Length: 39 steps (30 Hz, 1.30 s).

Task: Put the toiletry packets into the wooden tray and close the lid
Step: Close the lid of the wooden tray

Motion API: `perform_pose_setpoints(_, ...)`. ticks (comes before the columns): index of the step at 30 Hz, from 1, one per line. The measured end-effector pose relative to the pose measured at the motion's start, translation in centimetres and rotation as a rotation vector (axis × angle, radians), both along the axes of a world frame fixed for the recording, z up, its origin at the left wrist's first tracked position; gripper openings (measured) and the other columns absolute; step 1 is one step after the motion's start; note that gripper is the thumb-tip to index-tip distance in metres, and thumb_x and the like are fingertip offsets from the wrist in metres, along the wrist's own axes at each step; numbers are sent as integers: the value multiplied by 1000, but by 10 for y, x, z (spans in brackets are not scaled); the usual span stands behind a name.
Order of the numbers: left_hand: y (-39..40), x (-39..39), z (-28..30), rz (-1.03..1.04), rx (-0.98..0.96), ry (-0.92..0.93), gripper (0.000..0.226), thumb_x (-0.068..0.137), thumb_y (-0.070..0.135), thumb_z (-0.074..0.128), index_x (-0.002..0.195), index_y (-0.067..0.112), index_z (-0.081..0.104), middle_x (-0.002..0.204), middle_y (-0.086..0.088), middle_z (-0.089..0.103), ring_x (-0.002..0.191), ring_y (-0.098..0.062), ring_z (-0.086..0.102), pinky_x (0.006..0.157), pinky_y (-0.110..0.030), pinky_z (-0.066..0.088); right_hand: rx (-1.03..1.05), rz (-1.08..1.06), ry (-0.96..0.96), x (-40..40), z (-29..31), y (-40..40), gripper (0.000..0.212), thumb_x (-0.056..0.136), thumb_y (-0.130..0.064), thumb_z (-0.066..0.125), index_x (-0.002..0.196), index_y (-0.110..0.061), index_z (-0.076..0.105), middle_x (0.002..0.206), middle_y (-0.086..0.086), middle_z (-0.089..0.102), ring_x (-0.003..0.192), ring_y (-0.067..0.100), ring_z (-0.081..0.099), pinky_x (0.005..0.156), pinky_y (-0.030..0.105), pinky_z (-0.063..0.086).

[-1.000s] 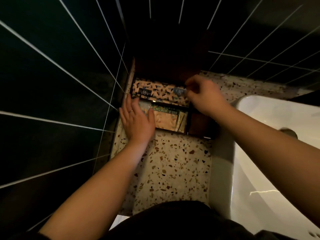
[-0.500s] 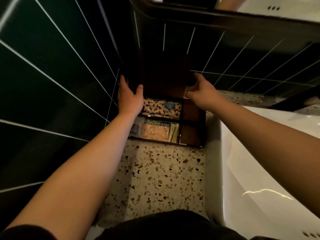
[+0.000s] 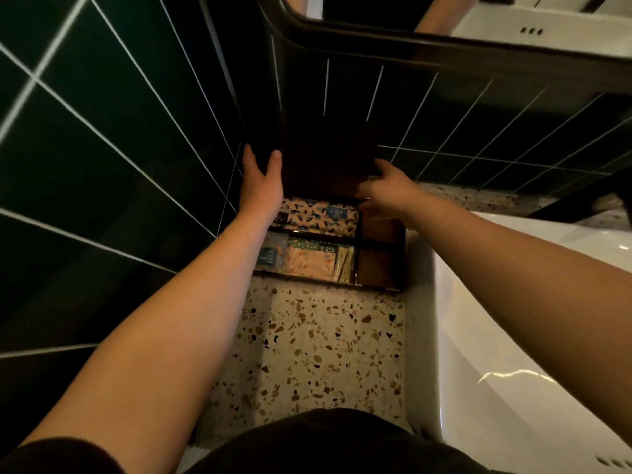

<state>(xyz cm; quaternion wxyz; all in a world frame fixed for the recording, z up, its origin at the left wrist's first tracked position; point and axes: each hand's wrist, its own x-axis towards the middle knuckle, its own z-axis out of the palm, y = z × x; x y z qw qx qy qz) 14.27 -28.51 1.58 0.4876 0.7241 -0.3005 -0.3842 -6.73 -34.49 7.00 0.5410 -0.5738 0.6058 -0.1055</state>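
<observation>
The wooden tray (image 3: 379, 261) sits in the corner on the terrazzo counter, divided into compartments. Patterned toiletry packets (image 3: 318, 215) fill the far left compartment, and more packets (image 3: 307, 260) lie in the near left one. The two right compartments show bare wood. The dark wooden lid (image 3: 326, 155) stands upright behind the tray against the tiled wall. My left hand (image 3: 261, 181) grips the lid's left edge. My right hand (image 3: 390, 189) holds its lower right edge.
Dark green tiled walls (image 3: 113, 159) close in on the left and behind. A white basin (image 3: 513, 319) borders the tray on the right. A black-framed mirror (image 3: 444, 46) hangs above. Terrazzo counter (image 3: 318, 354) stretches toward me.
Both hands left the packets in the tray and rose to the upright lid's two sides. The view tilted upward, bringing the mirror into sight.
</observation>
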Motion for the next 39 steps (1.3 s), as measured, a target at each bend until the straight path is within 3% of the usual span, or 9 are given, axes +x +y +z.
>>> perform_pose_setpoints(4, 21, -7, 8, 45, -8, 24, 65, 103, 59, 22, 161, 29, 15, 166, 2, 24, 152, -20, 24, 116, -31, 20, 101, -168, -144, -5, 5, 15, 48, 105, -22, 41, 152, -18, 31, 140, 9, 55, 113, 31, 65, 77, 37, 54)
perform_pose_setpoints(9, 53, -2, 10, 215, 78, 187, 97, 80, 89, 17, 154, 30, 38, 154, 2, 47, 142, -22, 43, 119, -47, 30, 291, -348, -349, -18, 2, 34, 45, 104, -47, 33, 127, -15, 52, 122, 8, 68, 103, 27, 70, 80, 39, 57)
perform_pose_setpoints(11, 67, 0, 9, 273, 96, 213, 101, 74, 93, 20, 144, 28, 53, 142, 2, 59, 133, -22, 52, 116, -47, 36, 320, -354, -308, -19, -2, 42, 37, 102, -42, 44, 119, -12, 57, 114, 8, 71, 95, 23, 72, 74, 35, 58)
perform_pose_setpoints(18, 103, 1, -4, 166, 202, 112, 44, 98, 60, 42, 110, 29, 70, 112, 3, 70, 107, -18, 66, 98, -40, 51, 376, -348, -102, -23, -21, 75, 19, 95, 0, 59, 112, -8, 64, 112, 12, 61, 101, 25, 59, 77, 31, 58)
perform_pose_setpoints(21, 106, -2, -13, 92, 247, 1, 42, 100, 40, 57, 136, 20, 59, 123, 4, 63, 111, -16, 60, 93, -33, 49, 399, -352, -62, -20, -34, 85, 11, 94, 1, 60, 102, -5, 64, 109, 14, 59, 100, 26, 59, 73, 31, 58)
perform_pose_setpoints(25, 107, -6, -30, 19, 337, -168, 61, 94, 30, 67, 149, 19, 44, 147, -4, 44, 134, -26, 49, 109, -42, 45, 396, -339, -50, -22, -48, 90, 15, 92, 1, 62, 107, -3, 64, 105, 17, 61, 91, 27, 60, 62, 30, 56)
perform_pose_setpoints(28, 107, -14, -36, -5, 387, -274, 70, 93, 26, 69, 153, 16, 35, 154, -6, 31, 142, -30, 36, 116, -47, 37, 404, -327, -61, -26, -54, 91, 17, 91, -1, 63, 108, -2, 65, 102, 18, 62, 85, 27, 62, 66, 34, 57)
perform_pose_setpoints(34, 111, -16, -50, -46, 418, -309, 76, 94, 25, 68, 157, 16, 26, 163, -3, 17, 148, -31, 26, 120, -48, 31, 450, -312, -80, -28, -58, 92, 31, 93, -14, 65, 121, -3, 59, 121, 17, 63, 109, 33, 64, 87, 44, 59)
perform_pose_setpoints(39, 116, -21, -54, -45, 415, -348, 74, 96, 28, 64, 158, 20, 24, 165, -5, 15, 150, -32, 23, 121, -52, 28, 445, -282, -92, -34, -54, 93, 30, 94, -18, 62, 121, -4, 60, 119, 17, 67, 105, 31, 68, 87, 44, 59)
